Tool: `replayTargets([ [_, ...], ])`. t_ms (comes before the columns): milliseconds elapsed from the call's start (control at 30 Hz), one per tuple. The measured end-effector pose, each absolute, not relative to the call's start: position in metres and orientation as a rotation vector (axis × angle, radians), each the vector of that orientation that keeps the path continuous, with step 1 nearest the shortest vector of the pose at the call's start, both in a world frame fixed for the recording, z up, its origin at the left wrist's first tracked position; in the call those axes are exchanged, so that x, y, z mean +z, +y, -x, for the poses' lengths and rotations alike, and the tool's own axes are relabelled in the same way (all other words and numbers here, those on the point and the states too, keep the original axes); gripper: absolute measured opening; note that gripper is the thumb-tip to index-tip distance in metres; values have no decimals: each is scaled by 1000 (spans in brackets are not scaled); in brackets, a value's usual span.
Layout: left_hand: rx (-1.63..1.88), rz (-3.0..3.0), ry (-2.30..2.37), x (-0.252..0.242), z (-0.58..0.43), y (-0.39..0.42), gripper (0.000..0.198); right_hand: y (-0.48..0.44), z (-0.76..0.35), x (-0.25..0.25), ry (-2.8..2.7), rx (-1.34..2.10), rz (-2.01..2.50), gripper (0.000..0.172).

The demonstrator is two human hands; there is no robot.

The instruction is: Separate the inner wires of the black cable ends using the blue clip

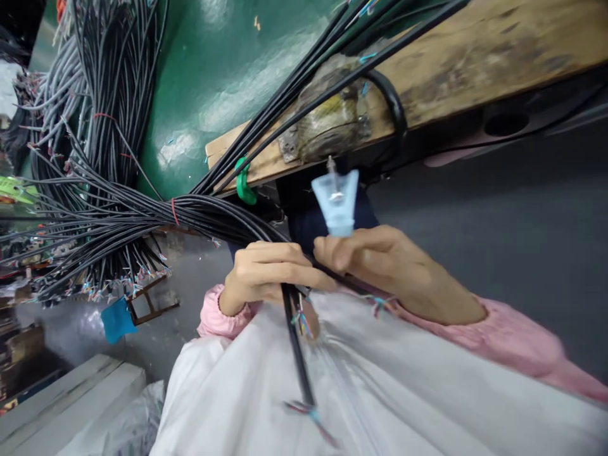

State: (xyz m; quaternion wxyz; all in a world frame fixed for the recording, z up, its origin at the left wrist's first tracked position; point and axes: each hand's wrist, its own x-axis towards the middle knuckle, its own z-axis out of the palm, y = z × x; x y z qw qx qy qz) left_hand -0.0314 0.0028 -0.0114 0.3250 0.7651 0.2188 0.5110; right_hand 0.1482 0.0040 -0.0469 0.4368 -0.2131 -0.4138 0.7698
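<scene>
My left hand (268, 272) is closed around the end part of a bundle of black cables (213, 212). Some cable ends hang below it, with thin coloured wires (304, 320) showing at their stripped tips. Close beside it, my right hand (375, 259) pinches a black cable (349, 284), whose stripped end (380, 304) shows under the wrist. Just beyond the right fingertips is a light blue, funnel-shaped plastic piece (335, 202) with a metal tip; whether the fingers touch it I cannot tell.
Black cables run over a wooden bench edge (475, 63) past a green hook (244, 180) and a worn metal fixture (332, 114). More black cables (114, 82) lie heaped on the green surface (199, 82). A blue stool seat (117, 320) and a white box (90, 405) stand at left.
</scene>
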Motion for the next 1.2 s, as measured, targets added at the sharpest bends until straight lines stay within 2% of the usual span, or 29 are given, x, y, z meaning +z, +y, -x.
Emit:
replayTargets([
  [67, 1208, -1929, 614, -8, 38, 0, 26, 0, -145, -45, -1209, 1897, 475, 39],
  [167, 1269, -1826, 756, -8, 41, -8, 19, -2, -137, -48, -1434, 1707, 599, 39],
  [367, 1434, -1812, 1113, -15, 36, -24, 24, -12, -131, -40, -1414, 1059, 913, 9],
  [433, 1423, -1816, 1162, -15, 35, -27, 23, -15, -132, -32, -1392, 991, 906, 11],
  [700, 1308, -1834, 1326, -15, 30, -27, 34, -26, -127, -20, -1293, 1044, 928, 20],
  [900, 1402, -1898, 1328, -14, 21, -25, 25, -21, -122, -23, -1253, 907, 988, 22],
  [1033, 1353, -1917, 1347, -8, 23, -24, 16, -14, -124, -31, -1265, 857, 931, 16],
  [1200, 1304, -1907, 1397, -4, 26, -24, 18, -19, -125, -31, -1169, 1151, 945, 4],
])
